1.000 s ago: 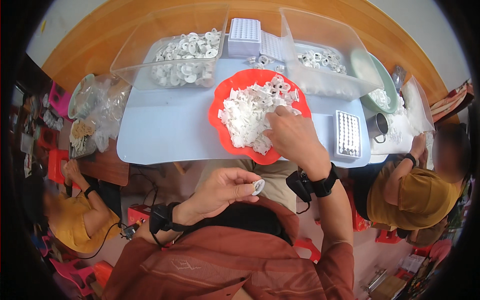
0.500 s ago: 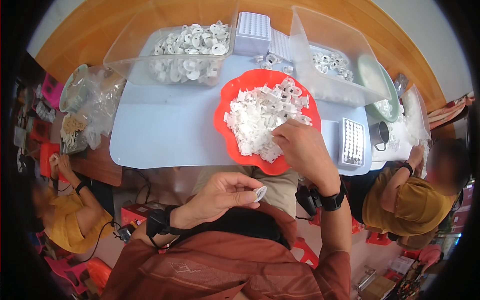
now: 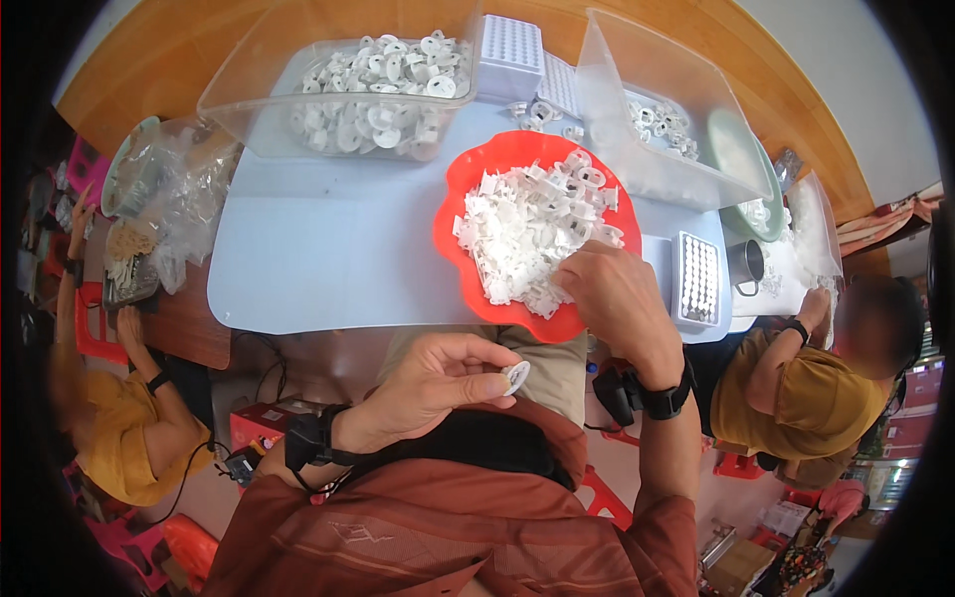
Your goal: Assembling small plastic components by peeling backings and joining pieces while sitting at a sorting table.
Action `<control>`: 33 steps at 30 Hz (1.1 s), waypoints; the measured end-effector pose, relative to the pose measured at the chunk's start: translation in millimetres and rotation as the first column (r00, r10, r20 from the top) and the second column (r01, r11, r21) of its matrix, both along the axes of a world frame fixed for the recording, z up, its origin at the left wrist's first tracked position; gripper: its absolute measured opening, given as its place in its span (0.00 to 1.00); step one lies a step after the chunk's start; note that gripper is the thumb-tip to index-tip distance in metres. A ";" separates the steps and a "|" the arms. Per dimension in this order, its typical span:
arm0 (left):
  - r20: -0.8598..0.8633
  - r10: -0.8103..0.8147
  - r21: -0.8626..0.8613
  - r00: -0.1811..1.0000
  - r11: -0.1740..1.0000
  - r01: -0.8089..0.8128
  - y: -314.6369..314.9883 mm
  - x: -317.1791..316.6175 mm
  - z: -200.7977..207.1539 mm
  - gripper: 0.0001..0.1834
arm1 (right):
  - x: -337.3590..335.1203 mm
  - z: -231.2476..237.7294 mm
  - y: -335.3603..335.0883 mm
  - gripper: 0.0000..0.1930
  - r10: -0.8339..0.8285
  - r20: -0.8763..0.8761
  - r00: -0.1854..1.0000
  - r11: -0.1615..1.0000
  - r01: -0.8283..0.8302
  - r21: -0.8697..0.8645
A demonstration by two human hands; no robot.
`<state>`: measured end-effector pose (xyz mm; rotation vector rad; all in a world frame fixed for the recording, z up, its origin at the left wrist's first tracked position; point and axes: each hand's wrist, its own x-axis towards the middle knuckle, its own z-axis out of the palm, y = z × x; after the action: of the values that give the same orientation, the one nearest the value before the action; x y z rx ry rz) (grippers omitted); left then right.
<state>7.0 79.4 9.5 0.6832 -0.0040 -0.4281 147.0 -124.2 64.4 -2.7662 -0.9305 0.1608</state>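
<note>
My left hand (image 3: 438,385), in front of the table edge, pinches a small round white plastic piece (image 3: 516,377) between thumb and fingers. My right hand (image 3: 619,297) reaches over the near right rim of a red wavy-edged bowl (image 3: 450,239). Its fingers are closed together at the heap of small white plastic parts (image 3: 517,244) in the bowl; whether something is between the fingertips is hidden. Larger ring-shaped white pieces (image 3: 582,179) lie at the heap's far right side.
On the pale blue table (image 3: 328,234) stand a clear bin of white round pieces (image 3: 383,99), a second clear bin (image 3: 686,164), stacked white trays (image 3: 510,60), a filled tray (image 3: 697,284) and a metal mug (image 3: 746,265). People sit at left (image 3: 149,428) and right (image 3: 796,398).
My right hand stays at the bowl's near right side, fingers still bunched at the heap. My left hand keeps its piece. The person at left has raised one arm.
</note>
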 end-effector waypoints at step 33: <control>0.000 0.041 -0.064 0.999 0.997 -0.041 36.0 5.7 -0.4 0.12 | -25.2 6.6 5.7 0.08 -0.260 -0.287 0.922 0.779 0.376 0.502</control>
<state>12.7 115.5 9.1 0.6198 -0.0049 -0.3867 121.8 -118.5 71.0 -2.2611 -0.3564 0.0947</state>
